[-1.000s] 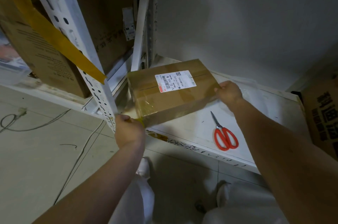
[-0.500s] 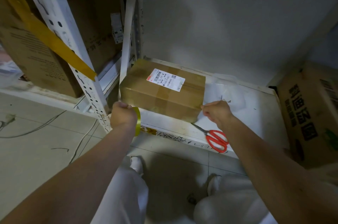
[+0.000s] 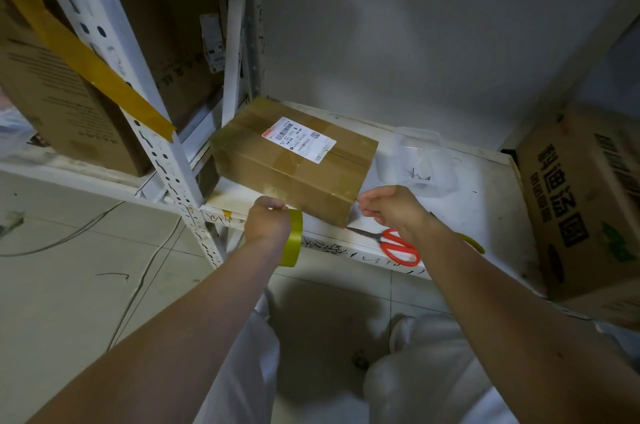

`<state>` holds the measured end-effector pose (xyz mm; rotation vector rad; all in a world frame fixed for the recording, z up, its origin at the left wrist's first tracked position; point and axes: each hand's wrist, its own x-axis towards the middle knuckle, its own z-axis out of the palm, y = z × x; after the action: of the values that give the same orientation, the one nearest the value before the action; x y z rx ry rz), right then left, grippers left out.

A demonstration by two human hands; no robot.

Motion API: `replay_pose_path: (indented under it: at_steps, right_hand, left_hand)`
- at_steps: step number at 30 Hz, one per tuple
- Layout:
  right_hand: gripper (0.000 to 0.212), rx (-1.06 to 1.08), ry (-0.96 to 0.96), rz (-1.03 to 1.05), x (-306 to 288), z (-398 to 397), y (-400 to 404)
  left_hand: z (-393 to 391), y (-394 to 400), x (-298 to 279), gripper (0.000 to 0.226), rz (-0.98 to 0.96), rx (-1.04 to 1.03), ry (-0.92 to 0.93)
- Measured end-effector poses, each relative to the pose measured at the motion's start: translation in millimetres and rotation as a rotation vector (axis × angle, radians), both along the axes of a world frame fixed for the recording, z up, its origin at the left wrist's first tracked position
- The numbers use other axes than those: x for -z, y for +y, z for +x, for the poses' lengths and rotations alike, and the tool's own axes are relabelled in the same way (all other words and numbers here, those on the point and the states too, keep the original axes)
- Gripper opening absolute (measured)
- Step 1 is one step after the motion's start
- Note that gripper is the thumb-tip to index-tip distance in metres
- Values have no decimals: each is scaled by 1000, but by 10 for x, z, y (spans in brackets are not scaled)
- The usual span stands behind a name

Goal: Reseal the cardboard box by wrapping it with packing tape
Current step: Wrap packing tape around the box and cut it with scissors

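Observation:
A brown cardboard box (image 3: 294, 163) with a white shipping label and glossy tape bands lies on the white shelf board (image 3: 485, 215). My left hand (image 3: 268, 221) is closed around a yellow-green roll of packing tape (image 3: 292, 238), held at the shelf's front edge just below the box's near side. My right hand (image 3: 391, 208) is at the box's near right corner, fingers curled with the tips against the corner; whether it pinches tape there is unclear.
Red-handled scissors (image 3: 394, 245) lie on the shelf beside my right wrist. A clear plastic tub (image 3: 420, 160) stands right of the box. A printed carton (image 3: 581, 201) fills the right. The perforated white rack post (image 3: 166, 167) with cartons behind stands left. Cables cross the tiled floor.
My right hand came from the box's far right side down to its near right corner. The left hand with the tape roll shifted right along the front edge. The box turned slightly.

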<state>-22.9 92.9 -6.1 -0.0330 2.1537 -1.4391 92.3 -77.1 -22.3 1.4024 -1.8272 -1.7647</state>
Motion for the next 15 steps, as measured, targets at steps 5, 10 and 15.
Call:
replay_pose_path:
  at_steps: [5, 10, 15]
  right_hand:
    - [14, -123, -63, -1, 32, 123, -10]
    - [23, -314, -159, 35, 95, 336, -20]
    - [15, -307, -25, -3, 111, 470, -27]
  left_hand:
    - [52, 126, -1, 20, 78, 202, -8]
    - [136, 220, -30, 16, 38, 464, 6]
    - [193, 248, -74, 13, -20, 597, -1]
